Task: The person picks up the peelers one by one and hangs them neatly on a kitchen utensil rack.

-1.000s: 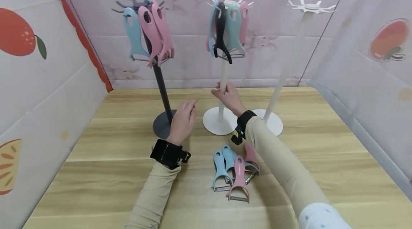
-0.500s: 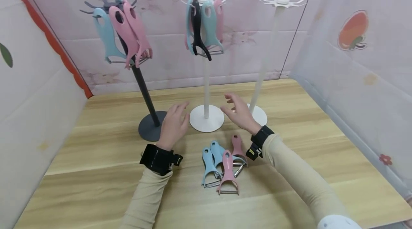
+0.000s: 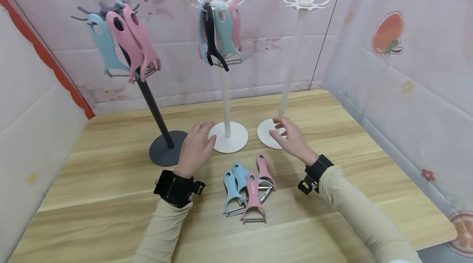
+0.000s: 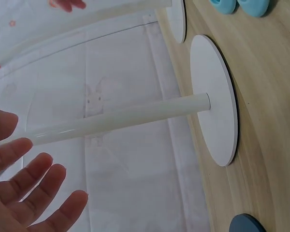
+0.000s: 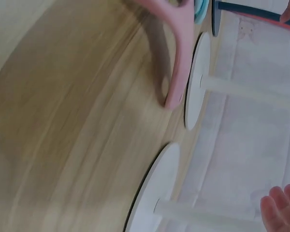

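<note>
My left hand [image 3: 195,148] hovers between the dark stand [image 3: 153,107] and the middle white stand [image 3: 226,103], fingers relaxed and holding nothing; in the left wrist view its fingers [image 4: 43,183] are spread. My right hand [image 3: 290,138] is in front of the right white stand [image 3: 290,66], fingers loosely bent and nothing in them. Between the hands, a small pile of peelers lies on the table: a blue peeler [image 3: 230,189], another blue peeler [image 3: 241,176], a pink peeler [image 3: 253,193] in front, and a pink peeler [image 3: 263,168] behind.
Blue and pink peelers [image 3: 127,43] hang from the dark stand's hooks. Blue, black and pink peelers [image 3: 223,25] hang on the middle stand. The right stand's hooks [image 3: 305,4] carry nothing. A printed cloth [image 3: 266,66] closes off the back of the wooden table [image 3: 325,115].
My right hand has let go of the middle stand's pole and moved right, to the right stand. The left hand stays near the dark stand's base. The head view has shifted right.
</note>
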Demonstrator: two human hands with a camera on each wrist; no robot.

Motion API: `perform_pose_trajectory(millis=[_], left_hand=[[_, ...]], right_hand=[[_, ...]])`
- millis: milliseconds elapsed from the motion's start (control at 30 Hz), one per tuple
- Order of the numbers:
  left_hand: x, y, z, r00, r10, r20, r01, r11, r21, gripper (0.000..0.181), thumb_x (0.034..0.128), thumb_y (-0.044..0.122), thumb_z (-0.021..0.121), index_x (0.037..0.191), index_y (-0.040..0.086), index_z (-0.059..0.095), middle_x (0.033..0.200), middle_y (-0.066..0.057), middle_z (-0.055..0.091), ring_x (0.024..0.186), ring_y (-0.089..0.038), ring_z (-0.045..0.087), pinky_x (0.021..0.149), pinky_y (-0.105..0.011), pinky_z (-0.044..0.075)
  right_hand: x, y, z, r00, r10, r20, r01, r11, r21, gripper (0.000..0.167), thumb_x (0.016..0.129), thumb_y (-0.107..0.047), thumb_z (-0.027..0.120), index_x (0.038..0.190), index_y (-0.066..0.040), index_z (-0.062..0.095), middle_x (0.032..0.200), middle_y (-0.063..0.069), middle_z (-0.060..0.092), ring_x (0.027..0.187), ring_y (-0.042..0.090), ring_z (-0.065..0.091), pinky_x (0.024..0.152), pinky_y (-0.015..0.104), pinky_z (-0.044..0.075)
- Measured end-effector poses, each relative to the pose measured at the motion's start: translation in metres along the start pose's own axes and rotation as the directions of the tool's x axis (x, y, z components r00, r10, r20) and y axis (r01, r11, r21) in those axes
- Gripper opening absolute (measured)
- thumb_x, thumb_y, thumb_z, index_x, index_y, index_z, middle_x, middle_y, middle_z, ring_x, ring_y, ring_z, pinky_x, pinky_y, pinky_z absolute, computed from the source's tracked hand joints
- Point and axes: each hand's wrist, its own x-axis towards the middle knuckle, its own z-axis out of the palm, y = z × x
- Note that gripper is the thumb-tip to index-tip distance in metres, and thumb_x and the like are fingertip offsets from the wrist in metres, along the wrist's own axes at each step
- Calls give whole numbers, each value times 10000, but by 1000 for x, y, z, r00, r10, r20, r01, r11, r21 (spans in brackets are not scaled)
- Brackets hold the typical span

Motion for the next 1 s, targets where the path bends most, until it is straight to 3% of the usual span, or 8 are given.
perform_pose_trajectory(millis=[167,333,467,567,667,767,867,1000], left_hand=[[-4,-3,-5,1000,-15,19,15,1000,4,335,879,126,577,1199,28,561,1121,-180,549,1013,-309,525,783,-435,445],[-10,-3,-7,998,-36,55,36,999,-2,346,883,142,577,1212,38,554,1146,-172,541,1049,-308,511,808,-439,436],[-12,-4,-5,997,-39,71,40,999,-6,347,881,134,584,1211,33,553,1137,-158,549,1036,-297,519,817,-428,436],[-13,-3,-2,994,-41,100,43,999,-15,343,879,131,590,1203,24,558,1100,-143,568,987,-274,539,799,-411,441],[-15,0,1,983,-62,172,69,997,-37,343,884,134,585,1202,12,542,968,-87,598,853,-212,563,717,-363,455],[-16,5,7,952,-72,298,98,993,-72,346,890,127,561,1205,0,496,751,5,570,636,-121,528,574,-274,432],[-19,15,15,889,-69,453,120,989,-86,330,901,152,539,1192,15,463,605,58,490,483,-66,435,455,-225,364],[-27,34,28,813,-33,581,51,999,-15,268,905,215,551,1099,35,512,621,59,465,516,-60,434,465,-207,359]], right_hand=[[14,14,-7,988,151,-15,-149,986,77,393,876,-77,581,1210,95,464,1174,253,507,1025,364,530,784,445,459],[39,36,-20,943,328,-57,-314,934,171,541,872,-175,605,1322,19,375,1279,200,448,1140,337,462,902,452,393],[59,50,-26,938,345,-25,-321,897,305,620,870,-209,613,1381,-35,308,1311,179,416,1199,307,410,968,443,333],[71,56,-27,941,336,31,-320,860,397,555,876,-205,609,1340,-20,368,1253,170,468,1162,271,446,979,422,325],[81,59,-24,941,330,80,-331,837,437,430,881,-218,606,1210,28,480,1088,92,585,1038,197,536,938,406,362],[87,62,-18,941,322,107,-334,824,458,346,891,-242,591,1056,59,544,873,2,638,865,137,601,867,381,414],[90,65,-12,939,330,93,-333,810,483,300,907,-264,562,875,34,557,694,-24,606,698,117,598,780,335,455],[90,65,-7,942,331,58,-313,804,505,340,923,-287,530,681,-52,486,561,-23,483,564,118,495,661,284,428]])
